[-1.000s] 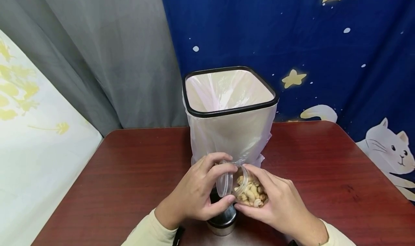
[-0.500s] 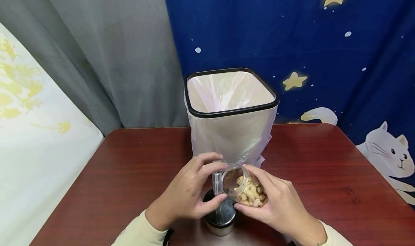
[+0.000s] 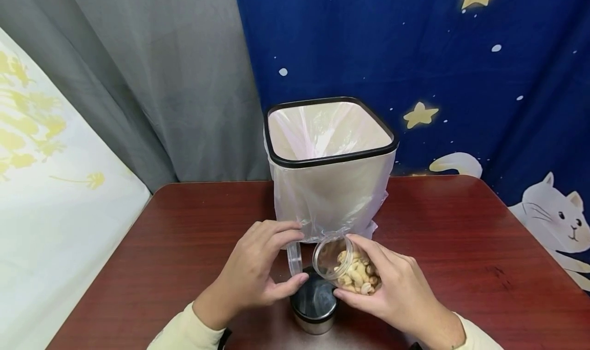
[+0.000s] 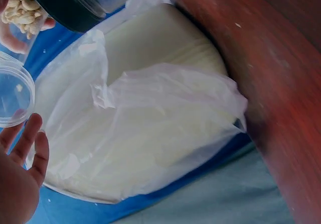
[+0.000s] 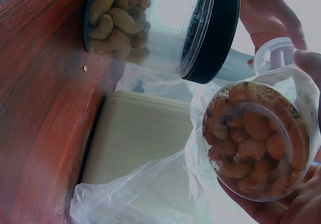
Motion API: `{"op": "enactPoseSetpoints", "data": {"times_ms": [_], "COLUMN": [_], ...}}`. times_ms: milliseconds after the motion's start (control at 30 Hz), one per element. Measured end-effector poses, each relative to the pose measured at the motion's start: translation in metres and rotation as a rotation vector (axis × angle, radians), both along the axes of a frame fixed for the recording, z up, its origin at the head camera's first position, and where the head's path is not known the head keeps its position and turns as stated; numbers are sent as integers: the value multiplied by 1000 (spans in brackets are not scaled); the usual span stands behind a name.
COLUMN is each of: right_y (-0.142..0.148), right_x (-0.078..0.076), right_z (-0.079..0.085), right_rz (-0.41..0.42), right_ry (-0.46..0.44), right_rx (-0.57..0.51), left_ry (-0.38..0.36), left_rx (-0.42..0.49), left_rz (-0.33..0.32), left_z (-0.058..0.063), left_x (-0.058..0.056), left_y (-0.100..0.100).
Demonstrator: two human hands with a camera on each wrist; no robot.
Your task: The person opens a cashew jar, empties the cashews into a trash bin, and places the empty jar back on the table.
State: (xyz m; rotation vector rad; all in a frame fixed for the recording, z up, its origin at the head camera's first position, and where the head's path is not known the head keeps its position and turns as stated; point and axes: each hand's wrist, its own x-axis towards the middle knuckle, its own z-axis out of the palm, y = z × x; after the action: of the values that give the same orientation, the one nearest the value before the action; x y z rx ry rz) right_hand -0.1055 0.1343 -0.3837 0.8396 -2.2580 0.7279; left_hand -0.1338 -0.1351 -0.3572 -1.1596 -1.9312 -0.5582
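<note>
in my right hand (image 3: 400,281) the jar (image 3: 333,258) looks like smooth, clear plastic, as does the lid (image 3: 294,259) in my left hand (image 3: 251,270). below my grip a black cap (image 3: 315,297) gleams; beyond it, crinkled plastic film (image 3: 322,199) shines; the wood-look table (image 3: 207,227) is faintly glossy.

A dark reddish-brown, wood-grained table (image 3: 212,217) with rounded far corners carries it all, with a few dark marks (image 3: 500,270) on its right-hand side. Towards the far edge stands a cream-coloured, squarish bin (image 3: 334,193) with a black rim, lined with a translucent, faintly pink plastic bag (image 3: 372,229). Nearer the person, a clear, round, black-lidded jar (image 3: 314,301) stands upright, a tiny pale crumb (image 5: 85,69) lying near its base.
</note>
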Motion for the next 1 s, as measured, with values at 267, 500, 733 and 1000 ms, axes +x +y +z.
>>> {"op": "enactPoseSetpoints", "data": {"times_ms": [267, 500, 733, 1000], "right_y": [1, 1, 2, 2], "right_x": [-1, -1, 0, 2], "right_z": [1, 2, 3, 5], "right_rz": [-2, -8, -14, -12], "right_ry": [16, 1, 3, 32], "right_rx": [-1, 2, -4, -12], "left_ry": [-67, -127, -211, -358], "left_rx": [-17, -21, -45, -109], "left_rz": [21, 26, 97, 226], "left_z": [-8, -18, -29, -35], "left_x": [2, 2, 3, 6], "left_y": [-15, -25, -39, -47]}}
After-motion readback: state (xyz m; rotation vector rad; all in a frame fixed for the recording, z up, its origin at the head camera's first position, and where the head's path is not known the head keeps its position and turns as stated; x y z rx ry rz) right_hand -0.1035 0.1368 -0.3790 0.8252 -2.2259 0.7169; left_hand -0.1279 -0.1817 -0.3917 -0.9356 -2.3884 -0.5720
